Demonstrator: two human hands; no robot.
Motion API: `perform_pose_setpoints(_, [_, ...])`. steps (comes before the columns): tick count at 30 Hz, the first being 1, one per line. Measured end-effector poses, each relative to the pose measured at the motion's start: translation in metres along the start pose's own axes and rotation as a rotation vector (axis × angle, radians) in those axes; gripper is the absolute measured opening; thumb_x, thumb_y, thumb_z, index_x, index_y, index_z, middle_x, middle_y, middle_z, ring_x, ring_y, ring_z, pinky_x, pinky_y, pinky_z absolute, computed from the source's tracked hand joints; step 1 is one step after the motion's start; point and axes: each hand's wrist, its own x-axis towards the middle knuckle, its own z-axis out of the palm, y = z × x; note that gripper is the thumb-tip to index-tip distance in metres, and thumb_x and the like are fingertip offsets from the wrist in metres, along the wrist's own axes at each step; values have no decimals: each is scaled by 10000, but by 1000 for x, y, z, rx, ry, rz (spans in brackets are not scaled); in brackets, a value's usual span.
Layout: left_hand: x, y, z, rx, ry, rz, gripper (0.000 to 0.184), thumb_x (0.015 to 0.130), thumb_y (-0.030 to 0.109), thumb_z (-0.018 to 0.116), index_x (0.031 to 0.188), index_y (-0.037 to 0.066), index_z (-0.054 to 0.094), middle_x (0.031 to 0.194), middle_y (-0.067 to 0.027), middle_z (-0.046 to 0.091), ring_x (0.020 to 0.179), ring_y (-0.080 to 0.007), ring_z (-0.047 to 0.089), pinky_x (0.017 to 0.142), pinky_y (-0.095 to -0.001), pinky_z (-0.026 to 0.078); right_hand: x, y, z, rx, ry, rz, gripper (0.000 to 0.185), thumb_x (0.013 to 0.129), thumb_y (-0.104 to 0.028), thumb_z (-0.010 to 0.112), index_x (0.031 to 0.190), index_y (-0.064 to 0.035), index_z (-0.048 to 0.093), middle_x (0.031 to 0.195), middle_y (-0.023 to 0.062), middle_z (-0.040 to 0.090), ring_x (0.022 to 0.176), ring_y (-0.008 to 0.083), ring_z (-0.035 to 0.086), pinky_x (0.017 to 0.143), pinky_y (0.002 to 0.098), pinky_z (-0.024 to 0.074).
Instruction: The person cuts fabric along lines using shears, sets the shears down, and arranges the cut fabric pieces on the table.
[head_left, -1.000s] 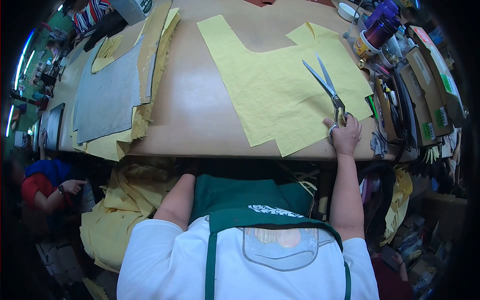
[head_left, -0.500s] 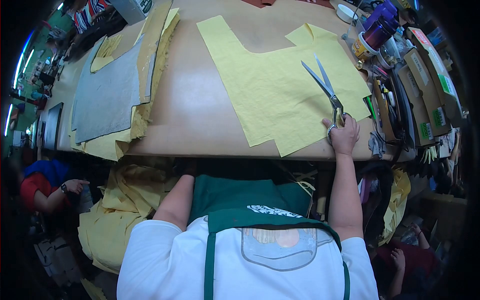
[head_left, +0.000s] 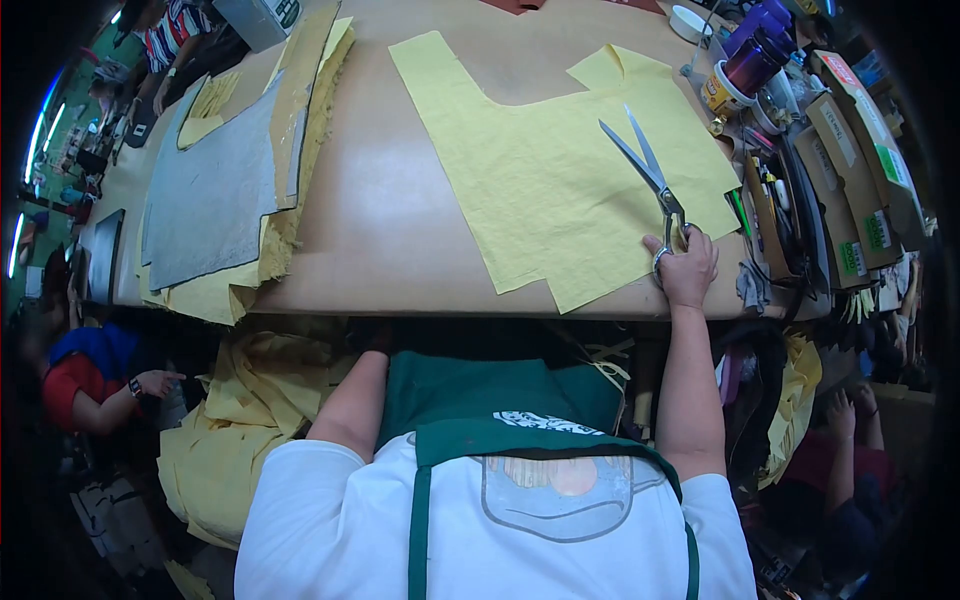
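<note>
My right hand is closed on the handles of the metal scissors near the table's front edge. The blades are spread and lie over a flat piece of yellow fabric. The piece has a strip reaching up to the left and a folded corner at its top. My left forearm reaches under the table edge, where my left hand is in dark shadow, its fingers hidden. Below the table, left of that arm, sits a heap of yellow fabric.
Grey pattern sheets lie on stacked yellow fabric at the table's left. A purple bottle, a white bowl and cardboard boxes crowd the right side. Other people are at the far left, upper left and lower right.
My right hand and the scissors have stayed in place. The person at lower right has moved, arms now raised higher. At upper left, another person's arm has come further into view.
</note>
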Motion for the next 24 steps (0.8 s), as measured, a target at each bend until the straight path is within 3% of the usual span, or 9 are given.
perform_pose_setpoints(10, [-2, 19, -31, 30, -98, 47, 377, 826, 278, 459, 1132, 65, 513, 1157, -141, 511, 1059, -262, 492, 900, -366, 386, 0, -1, -1, -8, -1, 4, 635, 548, -469, 736, 973, -34, 556, 946, 82, 547, 942, 273, 472, 781, 427, 375])
perform_pose_setpoints(13, [-6, 51, -92, 45, -189, 175, 373, 824, 273, 465, 1127, 62, 516, 1155, -142, 513, 1056, -263, 494, 901, -366, 386, 0, -1, -1, 4, -9, 16, 623, 548, -461, 739, 968, -38, 558, 937, 75, 550, 932, 269, 476, 774, 428, 378])
perform_pose_setpoints(16, [-6, 91, -178, 80, -440, 318, 368, 822, 267, 471, 1123, 60, 520, 1153, -143, 514, 1053, -263, 496, 901, -367, 386, 1, -1, -1, -4, 18, -24, 612, 548, -448, 744, 965, -40, 558, 929, 74, 551, 917, 266, 480, 761, 422, 385])
perform_pose_setpoints(20, [-2, 116, -284, 179, -1093, 375, 312, 804, 206, 517, 1061, 32, 550, 1084, -155, 543, 986, -289, 525, 865, -368, 411, 2, -2, -1, -17, 9, -17, 594, 550, -437, 748, 943, -31, 566, 886, 80, 559, 877, 267, 490, 752, 398, 395])
perform_pose_setpoints(22, [-13, 115, -319, -377, -727, 662, 283, 813, 186, 518, 1045, 27, 552, 996, -155, 570, 916, -299, 547, 834, -364, 430, 2, 1, 1, -36, 7, -29, 594, 556, -435, 747, 943, -22, 569, 867, 85, 562, 856, 268, 494, 751, 388, 395])
perform_pose_setpoints(24, [-10, 139, -338, -628, -473, 696, 288, 817, 236, 497, 1013, 34, 555, 1004, -161, 554, 957, -304, 520, 817, -367, 431, 3, -1, 2, -63, 17, -35, 595, 559, -432, 747, 948, -18, 569, 866, 90, 562, 853, 268, 495, 750, 386, 396])
